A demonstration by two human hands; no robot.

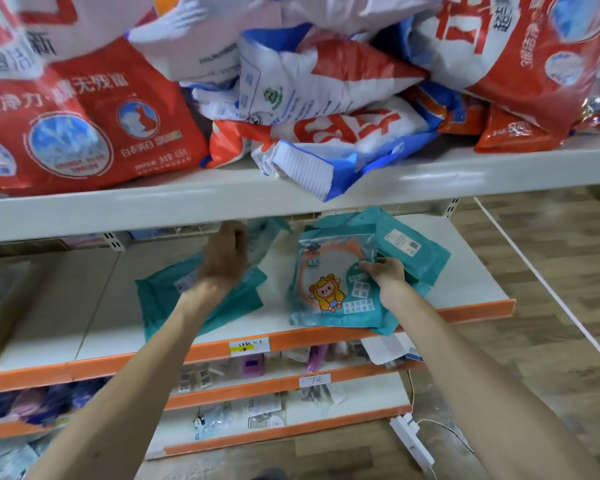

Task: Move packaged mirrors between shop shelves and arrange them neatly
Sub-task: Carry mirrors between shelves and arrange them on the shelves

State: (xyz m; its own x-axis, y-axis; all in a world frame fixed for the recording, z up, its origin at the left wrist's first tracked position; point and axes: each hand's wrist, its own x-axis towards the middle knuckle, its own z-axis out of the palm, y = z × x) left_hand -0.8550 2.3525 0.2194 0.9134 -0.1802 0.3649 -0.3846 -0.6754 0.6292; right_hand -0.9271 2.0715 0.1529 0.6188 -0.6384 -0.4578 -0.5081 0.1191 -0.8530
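Teal mirror packages lie on a white shelf (111,306) with an orange front edge. One package with a cartoon child and an orange ring (329,282) faces up on a small stack; my right hand (385,271) rests on its right side, fingers pressing it. More teal packages (413,244) lie behind it, backs up. My left hand (224,254) reaches far under the upper shelf, fingers curled around a tilted teal package (267,237). Another teal package (167,296) lies flat beneath my left wrist.
The upper shelf (222,199) hangs low over the hands, loaded with red, white and blue detergent bags (84,116). Lower shelves hold small packaged goods and price tags (249,346). A white power strip (411,441) lies on the wooden floor at the right.
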